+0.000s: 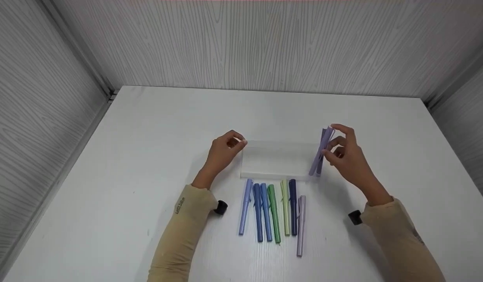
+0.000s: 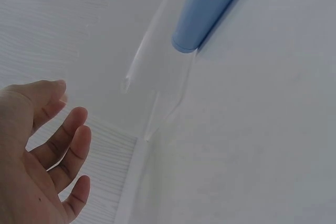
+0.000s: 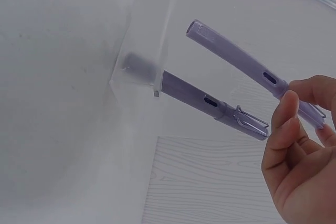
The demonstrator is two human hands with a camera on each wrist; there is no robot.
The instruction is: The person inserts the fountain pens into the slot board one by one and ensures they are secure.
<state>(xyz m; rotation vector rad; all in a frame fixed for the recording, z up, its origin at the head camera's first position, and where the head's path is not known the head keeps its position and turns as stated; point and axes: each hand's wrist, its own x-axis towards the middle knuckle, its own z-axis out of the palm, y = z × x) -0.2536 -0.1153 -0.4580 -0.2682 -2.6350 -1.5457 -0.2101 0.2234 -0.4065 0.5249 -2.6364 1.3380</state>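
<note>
A clear, shallow plastic box (image 1: 280, 175) stands on the white table. At its far left corner, my left hand (image 1: 226, 150) pinches the rim between thumb and forefinger; in the left wrist view the other fingers of that hand (image 2: 58, 150) are loosely bent. Over the box's right end, my right hand (image 1: 345, 154) holds a purple pen (image 3: 231, 53) by its clip end, tilted, with the other end pointing to the box. A second purple pen (image 3: 189, 95) leans inside the box, its lower end behind the frosted wall. The two pens cross in the head view.
In front of the box lie several pens in a row: light blue (image 1: 244, 207), blue (image 1: 258, 211), another blue (image 1: 266, 211), green (image 1: 274, 213), yellow-green (image 1: 285, 207), navy (image 1: 292, 207) and lilac (image 1: 301, 225). Wood-grain panels (image 1: 241, 43) wall the table's back and sides.
</note>
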